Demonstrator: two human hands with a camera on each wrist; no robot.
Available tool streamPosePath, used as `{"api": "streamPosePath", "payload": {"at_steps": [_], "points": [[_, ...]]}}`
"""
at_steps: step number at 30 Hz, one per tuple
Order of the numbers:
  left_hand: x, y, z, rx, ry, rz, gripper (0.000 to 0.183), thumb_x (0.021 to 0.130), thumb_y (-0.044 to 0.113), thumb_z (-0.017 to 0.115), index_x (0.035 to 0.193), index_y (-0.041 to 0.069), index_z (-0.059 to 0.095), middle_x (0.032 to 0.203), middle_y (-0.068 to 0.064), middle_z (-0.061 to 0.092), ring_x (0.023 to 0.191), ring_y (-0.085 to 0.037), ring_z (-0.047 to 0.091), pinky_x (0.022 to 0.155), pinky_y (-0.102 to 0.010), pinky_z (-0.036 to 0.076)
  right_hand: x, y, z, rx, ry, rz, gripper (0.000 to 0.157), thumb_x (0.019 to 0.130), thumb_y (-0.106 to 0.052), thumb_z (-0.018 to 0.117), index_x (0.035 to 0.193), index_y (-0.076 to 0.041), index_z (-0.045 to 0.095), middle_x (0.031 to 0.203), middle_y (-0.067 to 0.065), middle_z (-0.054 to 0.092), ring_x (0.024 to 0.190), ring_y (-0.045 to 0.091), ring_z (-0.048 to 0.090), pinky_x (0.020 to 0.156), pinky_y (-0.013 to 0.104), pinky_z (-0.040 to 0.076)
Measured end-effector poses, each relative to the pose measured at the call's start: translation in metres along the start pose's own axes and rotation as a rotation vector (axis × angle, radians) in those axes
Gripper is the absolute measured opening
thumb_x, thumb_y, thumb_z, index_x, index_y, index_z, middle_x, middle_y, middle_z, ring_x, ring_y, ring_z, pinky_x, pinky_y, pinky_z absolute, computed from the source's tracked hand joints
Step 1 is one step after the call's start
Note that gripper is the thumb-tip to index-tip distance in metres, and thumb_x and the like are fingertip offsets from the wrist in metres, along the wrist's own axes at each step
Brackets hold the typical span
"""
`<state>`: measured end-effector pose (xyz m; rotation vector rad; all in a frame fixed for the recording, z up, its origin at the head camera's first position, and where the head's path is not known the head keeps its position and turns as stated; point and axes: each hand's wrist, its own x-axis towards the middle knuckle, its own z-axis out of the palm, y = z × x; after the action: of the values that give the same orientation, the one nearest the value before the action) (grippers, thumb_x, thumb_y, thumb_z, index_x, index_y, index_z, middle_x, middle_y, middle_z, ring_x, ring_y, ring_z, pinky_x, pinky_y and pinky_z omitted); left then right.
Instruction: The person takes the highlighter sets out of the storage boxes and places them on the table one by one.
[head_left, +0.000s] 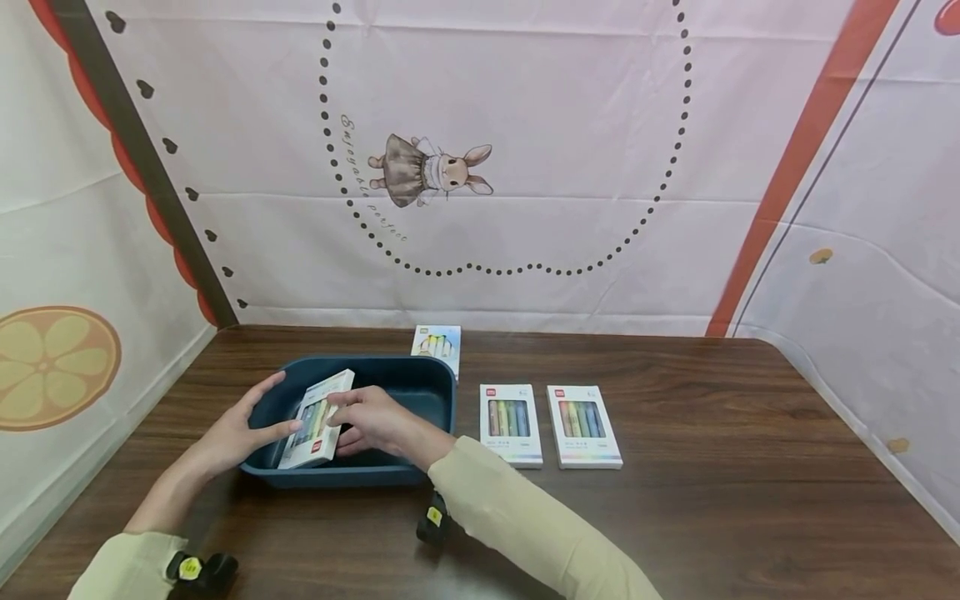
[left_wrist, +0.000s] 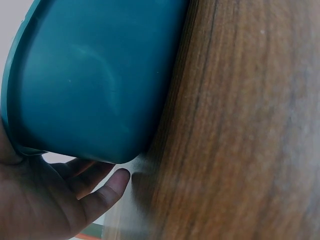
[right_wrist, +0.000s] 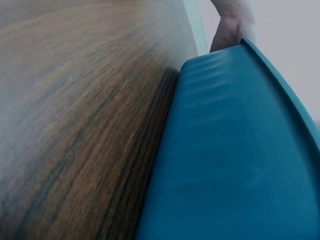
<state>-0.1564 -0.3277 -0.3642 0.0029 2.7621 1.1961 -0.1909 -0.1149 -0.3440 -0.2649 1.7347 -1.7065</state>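
Observation:
A dark blue plastic bin (head_left: 348, 477) stands on the left part of the table. Inside it, a white box of crayons (head_left: 303, 451) leans at a tilt, its window showing coloured sticks. My right hand (head_left: 378, 421) reaches over the near rim and holds that box by its right side. At the bin's left end, my left hand (head_left: 232, 433) has its thumb over the rim, close to the box, with the other fingers spread along the outside. In the left wrist view, the fingers (left_wrist: 102, 197) look relaxed beside the bin's outer wall. Only the outer wall (right_wrist: 230, 150) shows in the right wrist view, with the right hand hidden.
Two more crayon boxes (head_left: 512, 454) (head_left: 587, 455) lie flat side by side to the right of the bin. Another box (head_left: 442, 332) lies behind the bin, partly hidden by it. A printed cloth (head_left: 570, 125) hangs along the back edge of the wooden table (head_left: 712, 467).

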Motion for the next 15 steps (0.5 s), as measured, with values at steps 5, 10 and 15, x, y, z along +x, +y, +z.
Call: {"api": "streamPosePath", "payload": {"at_steps": [5,10,15], "points": [[-0.0007,0.0007,0.0007,0.003,0.003,0.002,0.088,0.086,0.040,0.059,0.147,0.014,0.000,0.144,-0.034,0.002,0.123,-0.059,0.008,0.085,-0.076,0.018,0.0006,0.0016,-0.0009,-0.027,0.068,-0.024,0.040,0.085,-0.007,0.062,0.124,-0.010,0.057,0.091,0.007,0.063,0.075,0.024,0.065,0.074,0.041,0.054],[-0.0008,0.0004,0.0017,-0.002,0.005,0.004,0.088,0.086,0.037,0.060,0.147,0.014,0.001,0.145,-0.033,0.002,0.124,-0.059,0.008,0.086,-0.076,0.017,0.0004,0.0033,-0.0017,-0.059,0.177,-0.079,0.042,0.078,-0.008,0.071,0.119,-0.012,0.061,0.086,0.003,0.064,0.073,0.022,0.067,0.068,0.039,0.055],[0.0002,-0.0003,0.0010,0.001,0.006,-0.001,0.088,0.087,0.038,0.059,0.147,0.014,0.000,0.144,-0.033,0.002,0.123,-0.059,0.008,0.085,-0.076,0.017,-0.0006,0.0025,-0.0033,-0.049,0.225,-0.103,0.047,0.073,-0.001,0.074,0.117,-0.012,0.063,0.088,0.002,0.061,0.070,0.020,0.065,0.065,0.037,0.055]]}}
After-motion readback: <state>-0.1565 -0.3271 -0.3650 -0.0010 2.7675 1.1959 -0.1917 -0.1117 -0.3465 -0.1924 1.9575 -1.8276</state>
